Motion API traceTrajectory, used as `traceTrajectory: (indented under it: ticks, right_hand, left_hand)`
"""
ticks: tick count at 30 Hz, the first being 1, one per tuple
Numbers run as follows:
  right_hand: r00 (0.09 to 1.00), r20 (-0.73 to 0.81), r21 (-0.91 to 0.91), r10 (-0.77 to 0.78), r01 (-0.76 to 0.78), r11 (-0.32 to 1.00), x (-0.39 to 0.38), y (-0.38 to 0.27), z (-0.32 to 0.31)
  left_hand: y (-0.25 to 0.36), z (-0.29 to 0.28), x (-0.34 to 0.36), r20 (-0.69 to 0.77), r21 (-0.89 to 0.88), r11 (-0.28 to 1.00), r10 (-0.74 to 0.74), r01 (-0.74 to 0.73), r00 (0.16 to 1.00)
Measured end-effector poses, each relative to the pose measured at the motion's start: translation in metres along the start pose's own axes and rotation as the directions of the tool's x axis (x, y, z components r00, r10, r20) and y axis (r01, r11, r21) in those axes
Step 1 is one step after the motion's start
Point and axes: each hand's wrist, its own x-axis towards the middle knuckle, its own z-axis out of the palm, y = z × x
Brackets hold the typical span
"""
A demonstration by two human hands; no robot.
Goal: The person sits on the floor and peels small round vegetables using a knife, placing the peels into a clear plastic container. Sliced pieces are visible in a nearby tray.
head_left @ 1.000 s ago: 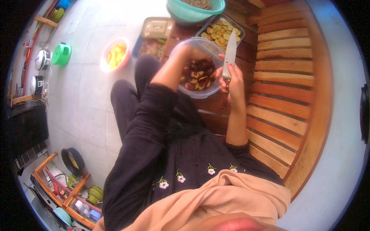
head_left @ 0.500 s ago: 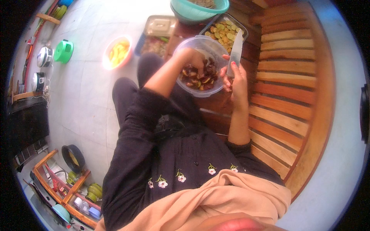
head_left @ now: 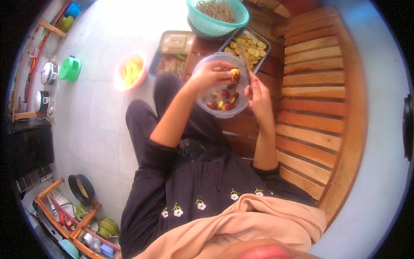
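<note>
In front of me stands a clear plastic bowl (head_left: 202, 102) with several dark red-brown pieces showing yellow flesh. Above its upper part my left hand (head_left: 212, 76) pinches one such brown-skinned yellow piece (head_left: 235, 75). My right hand (head_left: 260, 102) is closed around the handle of a knife (head_left: 245, 58) at the bowl's right side. The blade points away from me, thin and slightly blurred, close to the held piece. Behind the bowl a metal tray (head_left: 268, 48) bears many yellow round slices (head_left: 246, 45); the blade partly overlaps it.
A teal colander (head_left: 200, 23) of grey-brown strands stands at the far side. Beside it are a beige-lidded container (head_left: 176, 41) and a tray of chopped food (head_left: 170, 64). On the floor sit an orange basin (head_left: 139, 82) and a green stool (head_left: 70, 68). A slatted wooden bench (head_left: 315, 112) runs along my right.
My left hand has come up out of the bowl, now holding one brown-skinned piece. The knife has tilted toward the bowl, its blade turned edge-on. The view has shifted slightly.
</note>
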Motion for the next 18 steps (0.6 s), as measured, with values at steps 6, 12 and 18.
traceTrajectory:
  ticks: [6,12,18]
  right_hand:
    - [0.991,0.044,-0.219,-0.126,0.133,0.967,-0.004,-0.004,0.018]
    - [0.987,0.036,-0.262,-0.158,0.162,0.952,-0.001,-0.012,0.021]
    - [0.991,0.130,-0.149,0.021,-0.002,0.989,0.002,-0.016,0.012]
  left_hand:
    - [-0.005,0.006,-0.009,-0.103,-0.165,0.983,0.062,-0.079,0.993]
    - [-0.010,0.007,-0.010,-0.162,-0.206,0.972,0.078,-0.111,0.984]
    - [-0.018,0.001,-0.006,-0.151,-0.214,0.973,0.053,-0.085,0.987]
